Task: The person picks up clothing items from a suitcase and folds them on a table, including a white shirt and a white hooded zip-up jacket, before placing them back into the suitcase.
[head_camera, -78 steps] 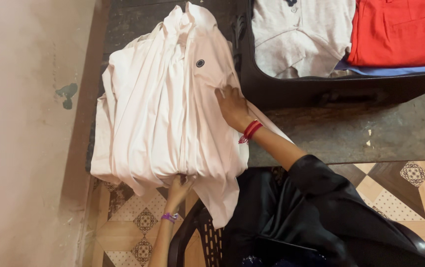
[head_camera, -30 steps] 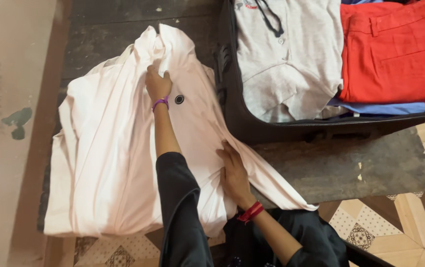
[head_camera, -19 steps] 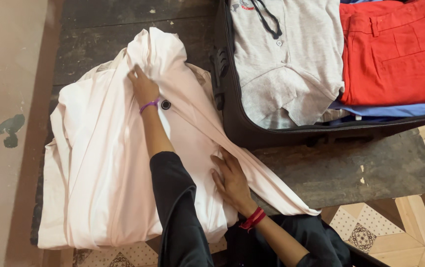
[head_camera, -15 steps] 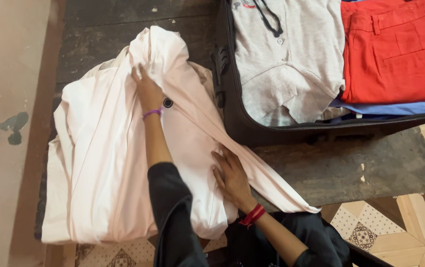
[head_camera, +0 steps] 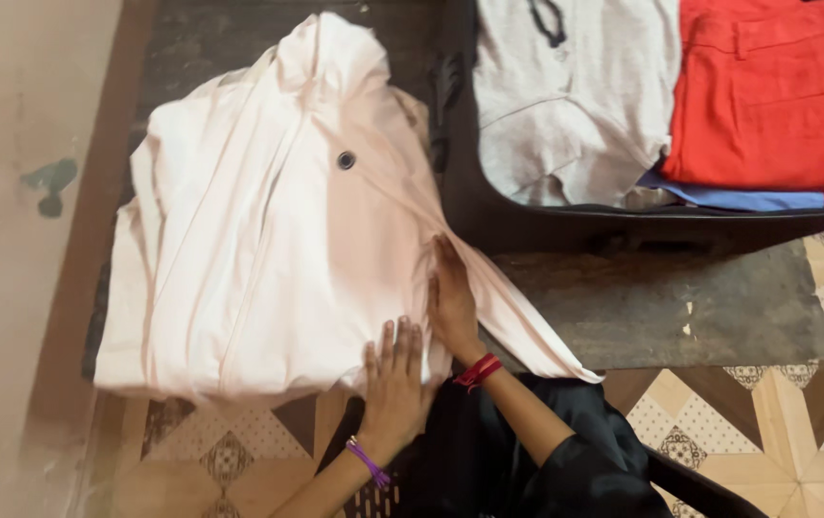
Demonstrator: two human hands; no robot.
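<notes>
— Where was the shirt (head_camera: pixel 268 240)?

— On the dark table (head_camera: pixel 661 307), under both flat, open hands: left hand (head_camera: pixel 394 384) at its near hem, right hand (head_camera: pixel 452 302) beside it.

— How would it handle?

— Probably light, soft, floppy; best gripped at the hem.

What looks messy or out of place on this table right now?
The pale pink garment lies bunched and creased, one strip trailing past the right hand toward the table edge. The left hand rests on its near hem.
</notes>
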